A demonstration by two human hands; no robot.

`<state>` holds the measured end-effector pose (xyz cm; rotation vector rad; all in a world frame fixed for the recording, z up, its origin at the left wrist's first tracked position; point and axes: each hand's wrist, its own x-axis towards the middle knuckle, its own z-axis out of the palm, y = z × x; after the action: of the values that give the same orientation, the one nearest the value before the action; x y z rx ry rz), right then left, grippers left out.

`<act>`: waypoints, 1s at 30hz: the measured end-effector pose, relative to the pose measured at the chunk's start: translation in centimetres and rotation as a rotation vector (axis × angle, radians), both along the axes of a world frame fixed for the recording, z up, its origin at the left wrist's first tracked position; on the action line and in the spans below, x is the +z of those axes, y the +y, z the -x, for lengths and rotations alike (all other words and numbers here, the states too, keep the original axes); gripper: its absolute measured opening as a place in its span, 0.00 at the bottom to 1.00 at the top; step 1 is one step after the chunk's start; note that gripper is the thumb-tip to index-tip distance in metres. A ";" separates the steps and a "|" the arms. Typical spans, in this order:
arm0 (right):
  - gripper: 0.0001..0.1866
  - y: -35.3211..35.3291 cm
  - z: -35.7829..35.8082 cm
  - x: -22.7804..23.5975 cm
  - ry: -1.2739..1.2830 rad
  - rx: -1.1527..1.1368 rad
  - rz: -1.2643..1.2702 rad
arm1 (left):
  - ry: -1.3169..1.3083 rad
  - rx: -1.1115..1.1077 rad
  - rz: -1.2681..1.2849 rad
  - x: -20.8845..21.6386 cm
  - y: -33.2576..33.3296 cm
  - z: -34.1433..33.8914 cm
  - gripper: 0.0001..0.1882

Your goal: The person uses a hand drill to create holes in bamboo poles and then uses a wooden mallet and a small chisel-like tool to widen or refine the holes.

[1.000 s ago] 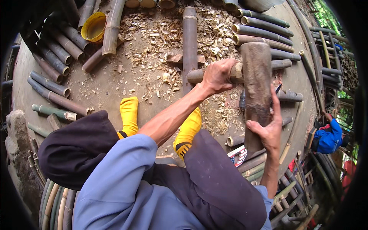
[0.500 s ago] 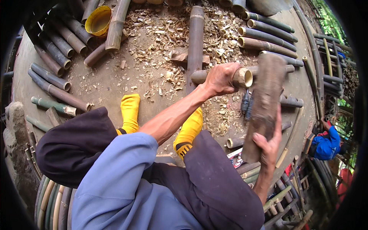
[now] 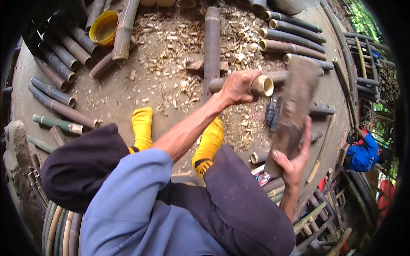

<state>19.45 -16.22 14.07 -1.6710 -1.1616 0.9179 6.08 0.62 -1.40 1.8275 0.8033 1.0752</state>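
Head view: your left hand [image 3: 239,87] stays wrapped around the short bamboo tube [image 3: 261,85] at centre frame. Your right hand [image 3: 294,160], gripping the wooden mallet [image 3: 292,113], has tilted and swung it closer, mid-stroke.

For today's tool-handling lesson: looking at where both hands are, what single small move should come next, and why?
Probably bring the wooden club down onto the open cut end of the bamboo piece. The right hand grips the club by its lower end, raised beside that end, blurred as if swinging, while the left hand steadies the bamboo.
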 end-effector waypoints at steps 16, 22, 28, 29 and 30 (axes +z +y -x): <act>0.57 0.2 1.5 -1.6 -0.565 -0.121 -0.363 | 0.033 -0.034 0.034 0.0 -0.3 0.1 0.26; 0.55 -1.0 1.0 -4.0 -0.094 0.012 0.029 | 0.048 -0.084 0.061 -0.1 0.0 -0.1 0.29; 0.56 -6.3 2.1 -9.9 -0.430 -0.072 0.003 | 0.111 -0.077 0.039 -0.1 0.1 -0.2 0.28; 0.54 -7.5 1.9 -11.1 -0.374 -0.095 -0.004 | 0.102 -0.051 0.011 -0.1 0.0 -0.4 0.28; 0.54 -8.6 1.9 -11.9 -0.391 -0.137 -0.019 | 0.081 -0.072 0.021 0.0 0.0 -0.4 0.28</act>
<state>17.59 -24.86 2.15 -1.9436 -1.2833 0.5043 6.44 0.64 -1.41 1.8781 0.7874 0.9493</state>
